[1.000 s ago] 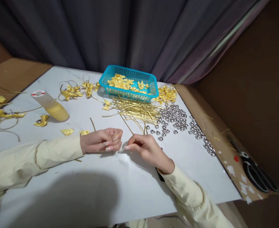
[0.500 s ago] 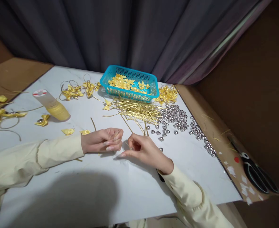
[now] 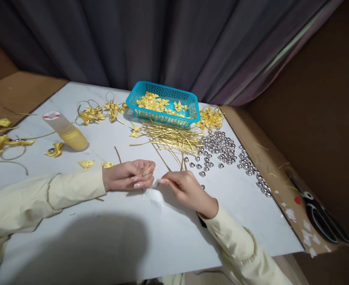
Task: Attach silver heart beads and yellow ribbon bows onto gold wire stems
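Note:
My left hand (image 3: 129, 175) rests on the white table sheet (image 3: 150, 233), fingers curled round a thin gold cord whose end sticks out below at the palm. My right hand (image 3: 184, 186) sits just to its right, fingertips pinched together on something small that I cannot make out, almost touching the left fingers. Behind the hands lies a heap of cut gold cords (image 3: 173, 137). To the right of that are several silver heart beads (image 3: 220, 147). Two loose yellow bows (image 3: 85, 163) lie by my left sleeve.
A turquoise basket (image 3: 163, 103) of yellow bows stands at the back centre. A cone of yellow thread (image 3: 66, 131) lies on its side at left, with finished bows on cord loops (image 3: 93, 113) behind it. Black scissors (image 3: 321, 217) rest on the brown board at right. Dark curtain behind.
My right hand opened its fingers half a second ago, then closed again into a pinch close to the left fingertips. The left hand stayed where it was.

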### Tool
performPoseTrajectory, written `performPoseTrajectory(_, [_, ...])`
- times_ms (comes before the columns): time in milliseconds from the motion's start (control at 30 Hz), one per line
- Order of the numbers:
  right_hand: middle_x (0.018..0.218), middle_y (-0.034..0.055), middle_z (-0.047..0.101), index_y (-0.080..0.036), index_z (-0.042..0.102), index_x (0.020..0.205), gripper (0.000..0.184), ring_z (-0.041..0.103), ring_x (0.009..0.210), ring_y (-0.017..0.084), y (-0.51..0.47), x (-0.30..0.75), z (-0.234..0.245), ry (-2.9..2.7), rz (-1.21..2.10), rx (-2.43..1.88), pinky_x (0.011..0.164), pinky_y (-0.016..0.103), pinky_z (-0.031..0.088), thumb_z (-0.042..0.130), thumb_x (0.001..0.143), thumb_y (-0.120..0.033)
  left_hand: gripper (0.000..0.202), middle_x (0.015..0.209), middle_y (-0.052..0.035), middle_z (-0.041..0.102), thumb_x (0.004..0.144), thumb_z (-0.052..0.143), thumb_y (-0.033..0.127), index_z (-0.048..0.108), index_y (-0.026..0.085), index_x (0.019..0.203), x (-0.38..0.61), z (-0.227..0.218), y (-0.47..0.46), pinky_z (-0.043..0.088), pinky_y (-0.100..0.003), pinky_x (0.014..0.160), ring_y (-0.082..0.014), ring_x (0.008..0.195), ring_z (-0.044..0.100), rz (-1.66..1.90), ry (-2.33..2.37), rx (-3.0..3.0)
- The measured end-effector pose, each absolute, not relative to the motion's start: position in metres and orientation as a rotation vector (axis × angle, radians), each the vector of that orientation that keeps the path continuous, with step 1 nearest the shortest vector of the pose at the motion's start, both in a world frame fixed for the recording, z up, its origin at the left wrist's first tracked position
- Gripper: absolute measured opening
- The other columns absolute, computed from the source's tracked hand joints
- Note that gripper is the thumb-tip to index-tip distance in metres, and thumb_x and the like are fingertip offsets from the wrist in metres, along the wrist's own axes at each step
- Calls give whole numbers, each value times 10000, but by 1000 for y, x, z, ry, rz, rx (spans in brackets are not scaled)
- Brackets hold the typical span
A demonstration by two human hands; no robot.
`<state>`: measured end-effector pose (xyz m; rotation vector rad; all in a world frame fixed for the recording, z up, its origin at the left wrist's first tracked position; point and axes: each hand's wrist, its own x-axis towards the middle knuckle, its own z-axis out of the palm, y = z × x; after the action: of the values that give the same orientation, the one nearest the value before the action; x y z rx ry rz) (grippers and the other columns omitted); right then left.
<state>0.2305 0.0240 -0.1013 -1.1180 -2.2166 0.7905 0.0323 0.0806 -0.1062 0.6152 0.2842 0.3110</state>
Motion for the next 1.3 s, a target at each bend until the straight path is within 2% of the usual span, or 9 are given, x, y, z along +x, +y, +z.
performPoseTrajectory(233, [583, -16, 594, -145, 677, 867, 334, 472, 465, 85, 24, 230, -91, -2039, 931, -1087, 552, 204, 372, 392, 998, -258, 280, 347, 79, 319, 660, 801, 184, 544, 140, 556, 32, -108, 82, 368, -159, 515, -60, 386, 377, 315, 279, 633])
performPoseTrajectory(467, [618, 3, 635, -167, 695, 777, 201, 502, 505, 96, 26, 233, -89, -1804, 837, -1157, 522, 222, 374, 595, 906, -286, 254, 354, 83, 322, 658, 801, 170, 564, 135, 572, 31, -108, 81, 362, -156, 513, -58, 386, 376, 321, 288, 636])
performPoseTrajectory(700, [574, -9, 566, -178, 552, 628, 341, 482, 510, 92, 22, 229, -86, -1844, 720, -1132, 529, 221, 375, 479, 950, -260, 233, 348, 75, 337, 669, 788, 162, 575, 136, 577, 31, -108, 81, 374, -156, 513, -65, 393, 392, 314, 297, 642])
performPoseTrajectory(833, [490, -32, 479, -194, 432, 552, 401, 430, 442, 77, 20, 224, -90, -1861, 654, -1176, 494, 216, 344, 431, 951, -233, 254, 345, 72, 348, 654, 802, 171, 565, 134, 570, 33, -107, 80, 362, -154, 501, -65, 398, 395, 304, 306, 654])
performPoseTrajectory(900, [438, -38, 449, -195, 416, 508, 441, 394, 399, 72, 19, 224, -91, -1863, 623, -1235, 468, 225, 319, 434, 946, -246, 285, 348, 66, 366, 649, 815, 191, 551, 133, 558, 34, -106, 78, 349, -160, 484, -69, 400, 404, 295, 311, 663])
performPoseTrajectory(1000, [376, -37, 454, -183, 512, 481, 461, 381, 356, 72, 18, 225, -92, -1863, 595, -1315, 443, 232, 305, 475, 933, -268, 343, 364, 54, 399, 665, 826, 252, 525, 138, 545, 36, -105, 75, 336, -177, 462, -83, 412, 432, 268, 319, 684])
performPoseTrajectory(1100, [388, -13, 551, -176, 613, 500, 444, 469, 370, 89, 18, 226, -92, -1816, 573, -1335, 449, 225, 353, 522, 923, -273, 346, 396, 46, 445, 684, 824, 291, 533, 141, 573, 38, -105, 73, 325, -191, 445, -97, 430, 463, 239, 329, 715])
performPoseTrajectory(1200, [451, 8, 632, -178, 689, 557, 392, 535, 413, 109, 19, 226, -93, -1772, 566, -1315, 481, 225, 406, 557, 914, -273, 307, 445, 27, 514, 707, 814, 315, 574, 137, 637, 38, -105, 70, 349, -207, 459, -119, 476, 514, 203, 329, 764])
performPoseTrajectory(1300, [478, 12, 656, -175, 746, 655, 313, 537, 425, 111, 20, 226, -93, -1739, 652, -1311, 497, 230, 416, 580, 900, -276, 306, 491, 22, 552, 753, 777, 364, 577, 142, 685, 37, -104, 65, 386, -218, 499, -122, 516, 542, 210, 361, 887])
